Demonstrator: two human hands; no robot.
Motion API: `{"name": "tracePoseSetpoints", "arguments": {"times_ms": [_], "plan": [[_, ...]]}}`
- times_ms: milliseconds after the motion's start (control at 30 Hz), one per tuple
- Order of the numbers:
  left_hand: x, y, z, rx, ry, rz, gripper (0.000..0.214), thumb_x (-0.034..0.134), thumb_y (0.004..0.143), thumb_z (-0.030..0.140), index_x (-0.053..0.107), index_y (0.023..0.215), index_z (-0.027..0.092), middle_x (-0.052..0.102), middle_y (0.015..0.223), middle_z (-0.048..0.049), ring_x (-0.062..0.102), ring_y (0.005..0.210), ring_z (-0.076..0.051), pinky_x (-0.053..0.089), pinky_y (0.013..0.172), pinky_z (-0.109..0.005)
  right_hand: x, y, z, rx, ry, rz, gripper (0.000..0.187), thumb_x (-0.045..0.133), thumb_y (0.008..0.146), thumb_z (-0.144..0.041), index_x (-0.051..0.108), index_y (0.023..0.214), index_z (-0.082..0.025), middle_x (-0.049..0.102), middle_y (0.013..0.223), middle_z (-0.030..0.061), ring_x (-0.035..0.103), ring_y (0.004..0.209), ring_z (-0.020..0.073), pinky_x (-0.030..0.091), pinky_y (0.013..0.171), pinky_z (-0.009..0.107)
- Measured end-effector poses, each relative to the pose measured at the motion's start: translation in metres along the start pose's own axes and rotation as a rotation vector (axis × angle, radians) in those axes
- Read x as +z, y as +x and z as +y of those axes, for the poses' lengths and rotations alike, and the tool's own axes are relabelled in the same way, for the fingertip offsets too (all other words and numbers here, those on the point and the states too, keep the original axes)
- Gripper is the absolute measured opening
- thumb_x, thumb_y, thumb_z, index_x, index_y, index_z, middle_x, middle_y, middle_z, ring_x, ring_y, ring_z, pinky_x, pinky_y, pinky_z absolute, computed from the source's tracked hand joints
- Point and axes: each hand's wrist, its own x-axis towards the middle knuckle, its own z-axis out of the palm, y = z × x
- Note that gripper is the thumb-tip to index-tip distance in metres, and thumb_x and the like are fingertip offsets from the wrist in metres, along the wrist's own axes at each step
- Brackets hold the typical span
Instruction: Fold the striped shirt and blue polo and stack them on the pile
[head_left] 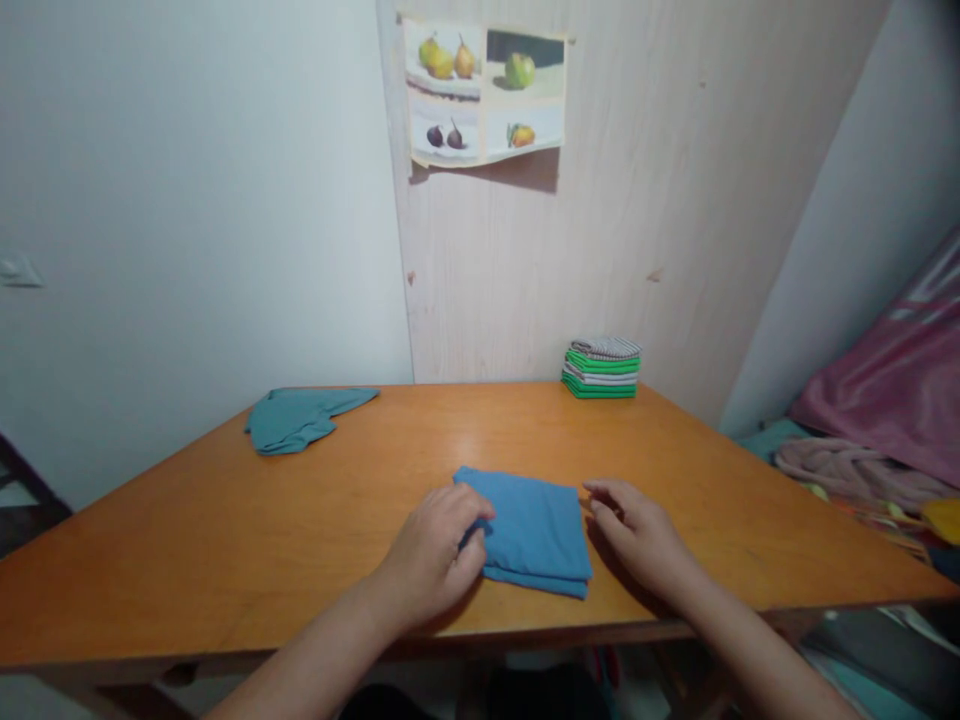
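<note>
A folded blue cloth lies flat near the front edge of the wooden table, its layers showing along the near side. My left hand is at the cloth's left edge, fingers curled over it and the thumb close by. Other fingertips of that hand are hidden. Just off the cloth's right edge, my right hand rests above the table with bent fingers and the thumb apart, holding nothing.
A crumpled teal garment lies at the table's back left. At the back right stands a neat stack of folded green, white and striped cloths. Pink fabric and other textiles are heaped beyond the right edge. Walls stand behind.
</note>
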Motion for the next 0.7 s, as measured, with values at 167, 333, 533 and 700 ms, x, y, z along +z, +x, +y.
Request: {"name": "tracePoseSetpoints", "arguments": {"times_ms": [167, 333, 533, 700], "plan": [[-0.005, -0.011, -0.006, -0.003, -0.022, -0.084, 0.039, 0.053, 0.072, 0.006, 0.055, 0.108, 0.023, 0.06, 0.109, -0.0074, 0.054, 0.104, -0.025, 0.046, 0.093, -0.042, -0.012, -0.016, -0.027, 0.078, 0.121, -0.223, 0.039, 0.047, 0.095, -0.05, 0.065, 0.114, -0.021, 0.066, 0.076, 0.0017, 0.063, 0.072, 0.0189, 0.048, 0.068, 0.03], [0.003, -0.02, -0.007, -0.003, 0.005, -0.103, 0.043, 0.049, 0.069, 0.003, 0.054, 0.107, 0.022, 0.059, 0.113, -0.0073, 0.053, 0.107, -0.024, 0.046, 0.094, -0.041, -0.014, -0.033, -0.044, 0.016, 0.082, -0.391, 0.044, 0.062, 0.087, -0.04, 0.06, 0.128, -0.024, 0.067, 0.083, 0.0009, 0.062, 0.073, 0.018, 0.045, 0.066, 0.028], [0.001, -0.01, -0.012, -0.007, 0.04, -0.067, 0.026, 0.043, 0.084, 0.005, 0.054, 0.101, 0.021, 0.059, 0.101, -0.0065, 0.054, 0.098, -0.022, 0.046, 0.086, -0.037, -0.011, -0.028, -0.051, -0.03, 0.07, -0.281, 0.023, 0.053, 0.088, -0.028, 0.067, 0.105, -0.023, 0.068, 0.087, 0.003, 0.062, 0.078, 0.0194, 0.047, 0.073, 0.031], [-0.007, -0.013, -0.01, 0.023, 0.121, -0.057, 0.019, 0.046, 0.084, 0.008, 0.055, 0.096, 0.02, 0.06, 0.097, -0.0059, 0.053, 0.093, -0.022, 0.043, 0.083, -0.037, -0.012, -0.036, -0.058, -0.048, 0.074, -0.315, 0.022, 0.053, 0.089, -0.03, 0.067, 0.105, -0.024, 0.068, 0.089, 0.003, 0.063, 0.079, 0.0196, 0.048, 0.073, 0.031]]}}
